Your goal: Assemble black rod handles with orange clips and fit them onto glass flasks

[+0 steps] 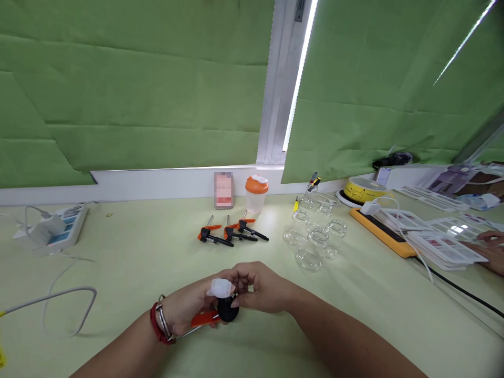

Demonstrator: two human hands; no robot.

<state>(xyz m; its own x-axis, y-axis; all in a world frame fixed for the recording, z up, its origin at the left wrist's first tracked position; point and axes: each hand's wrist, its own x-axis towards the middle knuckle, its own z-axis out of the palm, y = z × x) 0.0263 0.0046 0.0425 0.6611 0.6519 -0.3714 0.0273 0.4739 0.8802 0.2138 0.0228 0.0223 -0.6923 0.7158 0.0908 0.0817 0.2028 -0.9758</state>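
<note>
In the head view, low centre, my left hand (189, 303) grasps a black-and-orange tool (227, 311), its metal rod slanting lower left by the wrist. My right hand (271, 287) bunches its fingertips at the tool's black end, from the right; whether they pinch I cannot tell. 1 whitish piece (220, 288) sits just above; 3 clamps (242, 236) lie beyond.

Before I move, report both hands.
Left hand: closed, holding an orange-and-black clamp.
Right hand: fingertips at the clamp's black end; its grip can't be told.
</note>
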